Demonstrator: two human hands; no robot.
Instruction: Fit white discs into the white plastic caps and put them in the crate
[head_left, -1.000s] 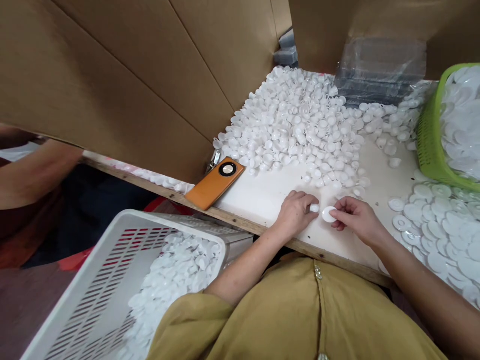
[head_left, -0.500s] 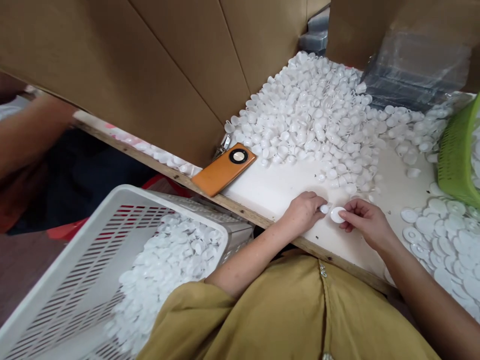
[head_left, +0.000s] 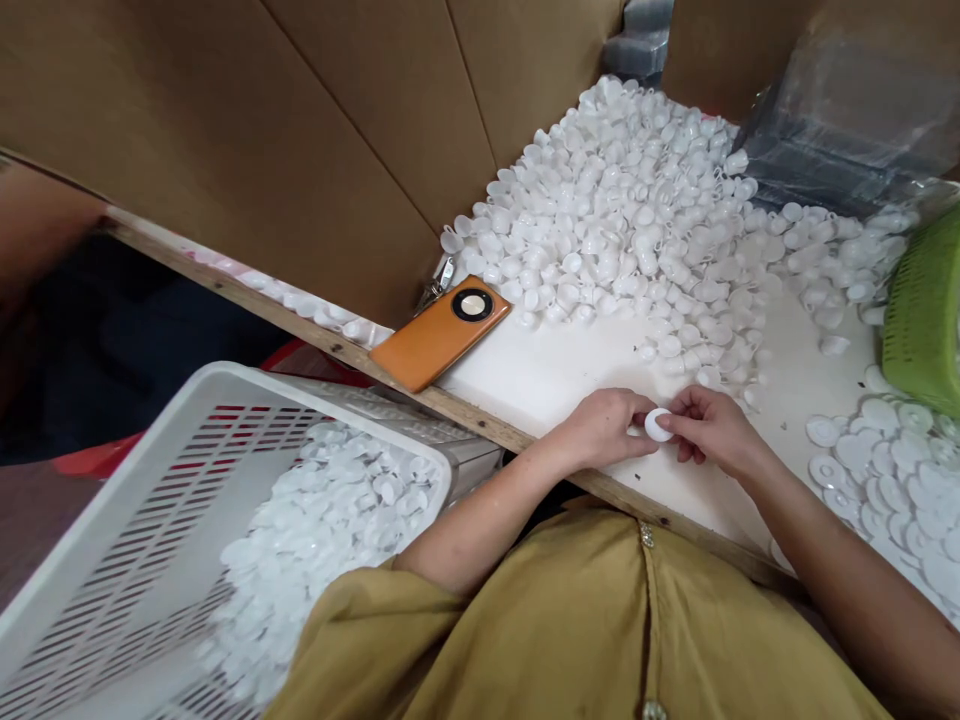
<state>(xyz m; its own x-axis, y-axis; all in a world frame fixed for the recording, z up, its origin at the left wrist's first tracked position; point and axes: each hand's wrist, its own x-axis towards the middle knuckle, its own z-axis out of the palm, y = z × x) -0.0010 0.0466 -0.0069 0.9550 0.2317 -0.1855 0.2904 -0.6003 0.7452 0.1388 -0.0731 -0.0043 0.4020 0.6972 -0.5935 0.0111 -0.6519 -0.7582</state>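
Between my two hands, above the white tabletop (head_left: pixel 555 365), is a round white plastic disc (head_left: pixel 658 425). My right hand (head_left: pixel 714 428) pinches its right edge between thumb and fingers. From the left, my left hand (head_left: pixel 609 428) closes in with its fingertips at the disc; the small white cap-like piece it held is now hidden behind the disc. Beyond the hands spreads a large heap of small white plastic caps (head_left: pixel 622 220). Flat white discs (head_left: pixel 892 480) lie piled to the right of my right forearm.
At the table's wooden edge (head_left: pixel 480 420) lies an orange phone (head_left: pixel 431 345) beside some keys. A white slotted basket (head_left: pixel 217 385) below left holds many white pieces. A green basket (head_left: pixel 922 310) stands right, cardboard (head_left: pixel 315 130) rises behind, and another person's arm (head_left: pixel 45 230) shows far left.
My hands have come together, and the disc in my right hand has moved left against my left fingertips, covering the small piece there. The view has shifted slightly.
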